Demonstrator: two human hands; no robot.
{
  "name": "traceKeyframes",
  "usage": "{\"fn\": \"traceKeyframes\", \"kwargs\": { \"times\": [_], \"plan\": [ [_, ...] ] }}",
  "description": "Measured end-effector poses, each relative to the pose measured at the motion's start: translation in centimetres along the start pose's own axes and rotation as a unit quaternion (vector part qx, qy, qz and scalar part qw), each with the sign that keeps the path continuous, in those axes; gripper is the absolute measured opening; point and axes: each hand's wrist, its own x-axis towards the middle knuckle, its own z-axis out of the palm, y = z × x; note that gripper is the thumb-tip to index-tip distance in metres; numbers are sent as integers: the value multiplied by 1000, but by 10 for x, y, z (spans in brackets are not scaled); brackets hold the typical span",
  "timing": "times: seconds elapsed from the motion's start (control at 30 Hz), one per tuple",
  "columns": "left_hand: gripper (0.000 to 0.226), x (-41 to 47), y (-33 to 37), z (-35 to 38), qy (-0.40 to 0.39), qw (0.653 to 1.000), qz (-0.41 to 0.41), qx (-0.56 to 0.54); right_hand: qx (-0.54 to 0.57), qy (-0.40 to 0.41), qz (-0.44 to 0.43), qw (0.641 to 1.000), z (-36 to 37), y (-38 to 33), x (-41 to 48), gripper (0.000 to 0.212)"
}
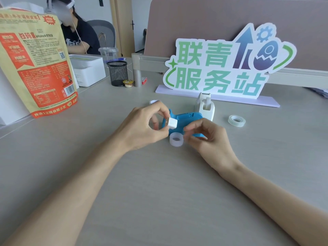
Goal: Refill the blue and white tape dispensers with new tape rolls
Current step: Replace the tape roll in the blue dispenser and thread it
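The blue tape dispenser lies on the table between my hands. My left hand pinches a small white spool core between thumb and fingers, just in front of the dispenser. My right hand holds a clear tape roll at its edge, low over the table, just below the white core. The white tape dispenser stands upright behind the blue one. A second clear tape roll lies flat to the right. A small whitish ring shows behind my left hand.
A large white and green sign stands at the back. A big orange snack bag stands at left, with a white box, a black mesh cup and small items behind. A person sits at the far left.
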Motion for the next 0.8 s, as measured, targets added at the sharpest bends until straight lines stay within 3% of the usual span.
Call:
{"fn": "traceKeyframes", "kwargs": {
  "times": [0.23,0.37,0.53,0.7,0.8],
  "plan": [
    [22,-2,-1,14,-5,1000,9,24,90,-6,30,995,1,-4,1,5],
    [23,-4,3,16,11,998,29,54,112,-22,48,992,0,-7,0,18],
    [17,-7,-9,12,12,982,59,178,145,12,59,988,-1,-7,0,23],
    [12,2,-41,14,105,972,-30,206,142,25,62,988,-1,-7,0,21],
    [20,17,-60,20,85,959,-83,257,136,29,71,988,-1,-6,1,20]
  ]
}}
